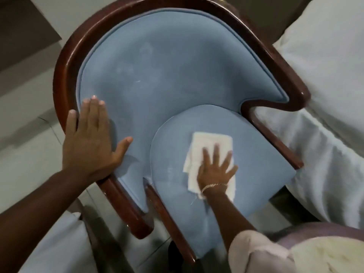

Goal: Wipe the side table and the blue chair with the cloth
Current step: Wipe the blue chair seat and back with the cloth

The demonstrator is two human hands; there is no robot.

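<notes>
Floor: pale tiles (29, 154) show around the chair.
Room: white bedding (325, 115) lies just beside the chair's far arm; another pale blue cushion (59, 243) sits at the lower left.
Blue chair (157, 66): one, with a curved dark wood frame (65, 62), blue padded back and blue seat.
Cloth (210, 142): one, white and folded, lying on the seat.
Right hand (215, 172): flat on the cloth, fingers (216, 152) spread wide, pressing rather than gripping; a thin bracelet (213, 186) circles the wrist.
Left hand (92, 138): open, palm down on the armrest and padded side, holding nothing.
Hands counted: two.
</notes>
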